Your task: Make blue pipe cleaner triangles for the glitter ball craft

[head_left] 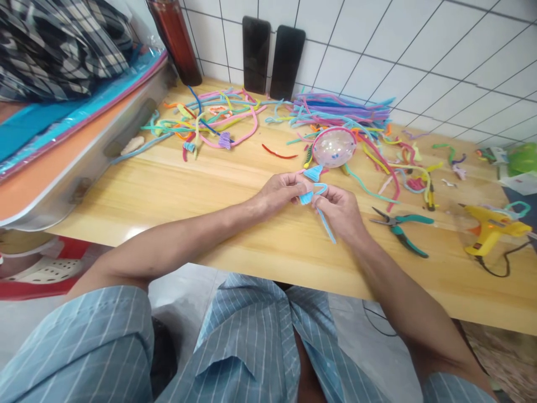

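My left hand (280, 193) and my right hand (342, 210) meet over the wooden table (210, 190), both pinched on one light blue pipe cleaner (314, 193). Its upper part is wound into small coils between my fingertips. A straight tail of it runs down past my right hand towards the table's near edge. Just behind my hands lies a clear ball (334, 148) ringed with a pink pipe cleaner.
Several loose coloured pipe cleaners (218, 120) spread across the back of the table. Green-handled pliers (403, 226) and a yellow glue gun (490, 229) lie at the right. Two dark phones (272, 59) and a dark bottle (176, 42) lean on the tiled wall. A suitcase (62, 162) stands at the left.
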Action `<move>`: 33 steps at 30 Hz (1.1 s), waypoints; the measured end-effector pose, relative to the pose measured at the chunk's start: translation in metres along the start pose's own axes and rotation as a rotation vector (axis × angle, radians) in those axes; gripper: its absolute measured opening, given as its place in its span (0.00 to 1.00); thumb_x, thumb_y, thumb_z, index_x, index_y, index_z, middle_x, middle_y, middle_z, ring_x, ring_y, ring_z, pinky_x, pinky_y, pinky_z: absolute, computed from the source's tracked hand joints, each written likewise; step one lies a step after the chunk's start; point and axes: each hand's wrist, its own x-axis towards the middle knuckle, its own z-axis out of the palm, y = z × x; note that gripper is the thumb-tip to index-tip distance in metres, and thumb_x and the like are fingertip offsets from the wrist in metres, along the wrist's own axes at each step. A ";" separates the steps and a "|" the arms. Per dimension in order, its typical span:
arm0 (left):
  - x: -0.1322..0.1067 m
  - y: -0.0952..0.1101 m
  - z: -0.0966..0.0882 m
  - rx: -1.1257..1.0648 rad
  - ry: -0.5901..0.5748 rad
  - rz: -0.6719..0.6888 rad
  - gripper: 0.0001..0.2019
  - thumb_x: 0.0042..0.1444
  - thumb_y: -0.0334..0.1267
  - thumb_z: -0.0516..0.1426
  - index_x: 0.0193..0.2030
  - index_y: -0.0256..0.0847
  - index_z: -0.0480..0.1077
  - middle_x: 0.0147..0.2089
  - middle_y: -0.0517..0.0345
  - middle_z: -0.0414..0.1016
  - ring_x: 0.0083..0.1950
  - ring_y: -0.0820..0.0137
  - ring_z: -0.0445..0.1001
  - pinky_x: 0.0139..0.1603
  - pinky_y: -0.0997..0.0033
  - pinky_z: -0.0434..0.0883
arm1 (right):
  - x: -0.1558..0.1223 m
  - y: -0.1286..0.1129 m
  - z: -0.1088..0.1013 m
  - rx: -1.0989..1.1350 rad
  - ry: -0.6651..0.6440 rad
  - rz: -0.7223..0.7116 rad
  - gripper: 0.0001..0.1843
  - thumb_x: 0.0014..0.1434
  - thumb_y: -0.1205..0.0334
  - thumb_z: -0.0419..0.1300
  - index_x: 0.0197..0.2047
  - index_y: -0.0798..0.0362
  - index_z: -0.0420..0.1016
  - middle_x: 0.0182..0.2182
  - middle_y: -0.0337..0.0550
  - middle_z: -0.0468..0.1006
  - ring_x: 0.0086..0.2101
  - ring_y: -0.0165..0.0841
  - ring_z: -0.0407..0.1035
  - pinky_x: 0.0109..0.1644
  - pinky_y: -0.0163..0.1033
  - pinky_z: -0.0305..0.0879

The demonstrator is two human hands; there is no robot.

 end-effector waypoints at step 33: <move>0.005 -0.001 -0.007 0.033 -0.032 0.031 0.21 0.50 0.53 0.76 0.33 0.36 0.79 0.31 0.58 0.79 0.33 0.74 0.72 0.40 0.71 0.71 | -0.001 -0.004 -0.003 -0.005 -0.040 0.055 0.14 0.57 0.49 0.72 0.29 0.48 0.76 0.22 0.36 0.72 0.26 0.31 0.62 0.32 0.40 0.58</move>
